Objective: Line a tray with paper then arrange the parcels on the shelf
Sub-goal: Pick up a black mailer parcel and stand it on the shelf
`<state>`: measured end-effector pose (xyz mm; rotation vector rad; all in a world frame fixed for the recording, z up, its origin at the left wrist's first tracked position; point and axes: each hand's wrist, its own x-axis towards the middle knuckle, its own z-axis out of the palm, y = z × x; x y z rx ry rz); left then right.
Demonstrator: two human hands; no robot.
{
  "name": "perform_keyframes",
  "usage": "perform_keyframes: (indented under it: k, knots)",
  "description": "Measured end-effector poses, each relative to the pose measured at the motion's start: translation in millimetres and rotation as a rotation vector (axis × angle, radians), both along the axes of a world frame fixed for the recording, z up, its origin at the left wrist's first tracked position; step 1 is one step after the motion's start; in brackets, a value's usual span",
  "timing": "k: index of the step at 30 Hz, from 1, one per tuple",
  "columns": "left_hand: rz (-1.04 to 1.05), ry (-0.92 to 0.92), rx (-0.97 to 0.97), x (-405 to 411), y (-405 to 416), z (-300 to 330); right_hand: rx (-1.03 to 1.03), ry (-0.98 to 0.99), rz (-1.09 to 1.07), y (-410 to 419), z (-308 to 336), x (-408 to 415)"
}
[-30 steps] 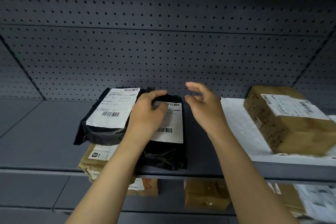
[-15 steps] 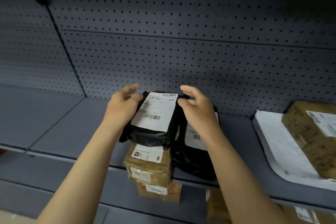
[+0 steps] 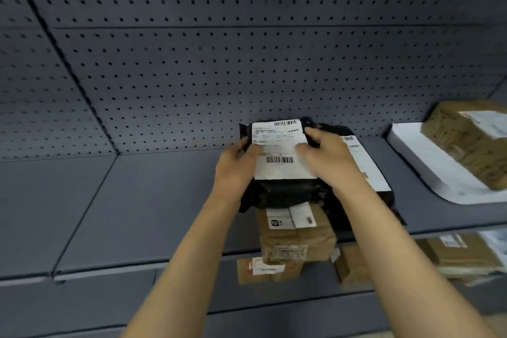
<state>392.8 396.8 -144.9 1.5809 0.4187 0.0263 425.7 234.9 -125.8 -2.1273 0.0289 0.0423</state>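
Note:
A black bag parcel (image 3: 282,189) with a white barcode label lies on top of a brown box parcel (image 3: 296,239) at the front of the grey shelf (image 3: 153,200). My left hand (image 3: 236,170) grips the bag's left edge and my right hand (image 3: 326,159) grips its right edge, thumbs on the label. A second black bag parcel (image 3: 367,170) lies right of it, partly under my right arm. Further right, a white paper-lined tray (image 3: 428,164) carries a brown box parcel (image 3: 469,143).
A pegboard wall (image 3: 247,63) backs the shelf. The shelf's left part is bare grey. On the lower shelf stand more brown parcels: one (image 3: 266,269) under the stack, others (image 3: 455,252) at the right.
My left hand shifted from the right black bag to the left one, and my right hand came down on it. Both hands now hold the left black bag. The view swung left.

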Motion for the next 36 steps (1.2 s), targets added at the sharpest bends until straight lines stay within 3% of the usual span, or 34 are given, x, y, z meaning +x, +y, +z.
perform_keyframes:
  k: [9,16,24,36]
  knots:
    - [0.043,-0.057,-0.086,-18.2,16.7,44.1,0.003,-0.115,0.040,22.1,39.7,-14.1]
    - [0.148,-0.170,-0.002,-42.0,106.8,79.1,0.078,-0.171,0.209,105.8,72.2,-19.0]
    - [0.273,-0.126,0.057,-89.5,254.2,62.0,0.089,-0.160,0.396,257.1,39.8,-48.8]
    - [0.310,0.003,0.084,-123.7,409.8,0.0,0.116,0.016,0.382,420.2,-21.9,-82.9]
